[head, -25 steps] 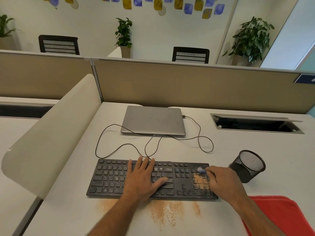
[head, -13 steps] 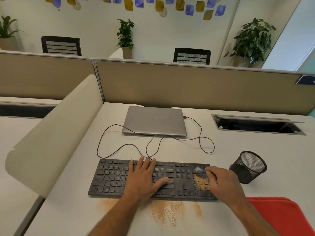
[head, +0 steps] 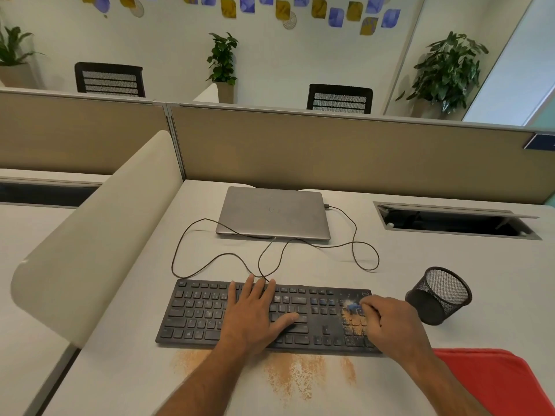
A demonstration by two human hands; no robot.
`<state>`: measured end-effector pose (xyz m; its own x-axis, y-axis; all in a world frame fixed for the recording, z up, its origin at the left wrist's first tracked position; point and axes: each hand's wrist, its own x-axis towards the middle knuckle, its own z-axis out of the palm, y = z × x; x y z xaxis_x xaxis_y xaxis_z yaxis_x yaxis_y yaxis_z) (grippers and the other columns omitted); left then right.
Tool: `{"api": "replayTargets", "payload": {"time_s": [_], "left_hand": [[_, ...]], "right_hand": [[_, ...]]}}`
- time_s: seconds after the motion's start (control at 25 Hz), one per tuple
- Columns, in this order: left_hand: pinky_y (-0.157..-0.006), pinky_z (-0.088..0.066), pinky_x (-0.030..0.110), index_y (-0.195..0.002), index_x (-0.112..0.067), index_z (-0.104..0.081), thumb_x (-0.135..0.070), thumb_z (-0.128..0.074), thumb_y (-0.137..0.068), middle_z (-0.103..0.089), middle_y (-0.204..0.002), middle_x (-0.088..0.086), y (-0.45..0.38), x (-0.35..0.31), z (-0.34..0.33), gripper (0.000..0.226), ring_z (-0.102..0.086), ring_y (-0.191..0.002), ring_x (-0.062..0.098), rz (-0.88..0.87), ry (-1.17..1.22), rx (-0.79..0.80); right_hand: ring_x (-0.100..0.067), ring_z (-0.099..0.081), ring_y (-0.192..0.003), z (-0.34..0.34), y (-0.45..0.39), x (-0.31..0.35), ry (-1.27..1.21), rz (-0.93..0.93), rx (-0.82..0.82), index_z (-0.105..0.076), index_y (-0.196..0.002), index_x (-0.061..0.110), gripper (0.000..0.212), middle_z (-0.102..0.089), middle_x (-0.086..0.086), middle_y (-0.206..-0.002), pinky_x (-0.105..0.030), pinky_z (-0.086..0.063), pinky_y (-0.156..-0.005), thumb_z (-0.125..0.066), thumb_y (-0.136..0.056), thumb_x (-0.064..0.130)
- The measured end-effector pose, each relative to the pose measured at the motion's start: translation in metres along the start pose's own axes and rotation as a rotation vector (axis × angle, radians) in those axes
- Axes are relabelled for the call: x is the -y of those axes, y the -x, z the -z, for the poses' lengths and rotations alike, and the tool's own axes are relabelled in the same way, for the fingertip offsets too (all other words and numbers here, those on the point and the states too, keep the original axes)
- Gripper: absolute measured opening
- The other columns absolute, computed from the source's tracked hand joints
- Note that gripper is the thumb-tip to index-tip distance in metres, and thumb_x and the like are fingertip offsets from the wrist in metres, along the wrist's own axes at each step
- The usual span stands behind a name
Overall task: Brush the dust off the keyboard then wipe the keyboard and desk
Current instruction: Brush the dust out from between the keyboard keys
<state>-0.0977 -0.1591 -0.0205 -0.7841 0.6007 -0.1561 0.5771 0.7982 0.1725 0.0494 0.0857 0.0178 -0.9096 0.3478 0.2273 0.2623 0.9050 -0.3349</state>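
- A curved cream divider panel (head: pixel 90 235) stands along the left edge of the desk (head: pixel 450 265), walling this seat off from the next one.
- The black keyboard (head: pixel 204 313) lies square to the near edge of the desk, its cable (head: pixel 210 259) looping back to the closed laptop (head: pixel 273 213) behind it, which is pushed far enough back to leave working room.
- The left hand (head: pixel 255 313) lies flat on the middle keys with its fingers straight, a released grip that holds nothing; judging by the pose, it pins the keyboard down so that brushing does not slide it.
- Orange-brown dust (head: pixel 294 376) lies in streaks on the desk just in front of the keyboard, probably where it lands when it is swept toward the person.
- More of the same dust sits on the number pad (head: pixel 351 321), so brushing looks unfinished and wiping not yet begun.
- The right hand (head: pixel 390 319) is curled over the number pad, its grip clenched round a small blue brush (head: pixel 354 307), held low so the pale tip reaches between the keys.
- A black mesh pen cup (head: pixel 440 295) lies tipped on the desk just right of the keyboard.
- A red cloth (head: pixel 495 382) waits at the near right corner, likely for the wiping.
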Motion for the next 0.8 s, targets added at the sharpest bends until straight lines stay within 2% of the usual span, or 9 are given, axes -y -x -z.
{"api": "replayTargets", "payload": {"time_s": [0.04,0.16,0.36,0.48,0.64,0.8], "left_hand": [[-0.122,0.011,0.054,-0.160,-0.030,-0.001,-0.092,-0.009,-0.081,-0.005,-0.168,-0.003,0.0002,0.0003,0.0000,0.100,0.008,-0.154,0.021,-0.001,0.000,0.000],[-0.122,0.012,0.054,-0.160,-0.030,-0.001,-0.092,-0.009,-0.081,-0.004,-0.168,-0.003,0.0002,-0.0005,-0.0004,0.100,0.009,-0.154,0.021,-0.001,-0.008,-0.001],[-0.121,0.012,0.054,-0.160,-0.029,0.002,-0.092,-0.009,-0.082,-0.001,-0.169,-0.002,0.0010,0.0000,-0.0028,0.100,0.012,-0.154,0.021,0.001,-0.011,-0.005],[-0.121,0.012,0.055,-0.160,-0.030,0.002,-0.092,-0.009,-0.082,0.000,-0.169,-0.002,0.0010,-0.0009,-0.0037,0.100,0.013,-0.154,0.021,0.000,-0.015,-0.007],[-0.122,0.012,0.054,-0.160,-0.030,0.003,-0.091,-0.009,-0.083,0.000,-0.169,-0.002,0.0020,-0.0005,-0.0045,0.099,0.013,-0.154,0.021,-0.002,-0.018,-0.016],[-0.121,0.013,0.054,-0.160,-0.030,0.003,-0.091,-0.008,-0.082,0.001,-0.169,-0.002,0.0030,-0.0015,-0.0046,0.100,0.014,-0.153,0.020,-0.001,-0.014,-0.028]], "right_hand": [[-0.009,-0.057,-0.059,-0.0011,0.0000,0.0008,-0.002,0.018,-0.025,-0.072,-0.092,0.021,0.018,-0.070,0.008,-0.075,-0.006,-0.035,-0.054,-0.055,-0.087,0.024],[-0.012,-0.058,-0.064,-0.0035,0.0010,0.0028,-0.003,0.038,0.045,-0.071,-0.093,0.024,0.019,-0.071,0.006,-0.078,-0.010,-0.036,-0.056,-0.054,-0.087,0.025],[-0.007,-0.053,-0.059,-0.0002,0.0007,0.0049,-0.002,0.044,-0.038,-0.073,-0.090,0.022,0.015,-0.070,0.007,-0.073,-0.005,-0.029,-0.055,-0.059,-0.084,0.021],[-0.007,-0.051,-0.057,0.0000,0.0007,0.0039,0.002,0.053,-0.001,-0.069,-0.081,0.029,0.019,-0.067,0.010,-0.069,-0.008,-0.025,-0.053,-0.050,-0.083,0.028],[-0.009,-0.055,-0.057,-0.0016,0.0032,0.0013,-0.001,0.067,-0.039,-0.072,-0.088,0.027,0.020,-0.068,0.010,-0.070,-0.009,-0.032,-0.054,-0.053,-0.082,0.025],[-0.008,-0.054,-0.057,-0.0013,0.0065,0.0007,0.002,0.070,-0.057,-0.072,-0.084,0.028,0.018,-0.068,0.011,-0.070,-0.006,-0.030,-0.054,-0.054,-0.080,0.023]]}}
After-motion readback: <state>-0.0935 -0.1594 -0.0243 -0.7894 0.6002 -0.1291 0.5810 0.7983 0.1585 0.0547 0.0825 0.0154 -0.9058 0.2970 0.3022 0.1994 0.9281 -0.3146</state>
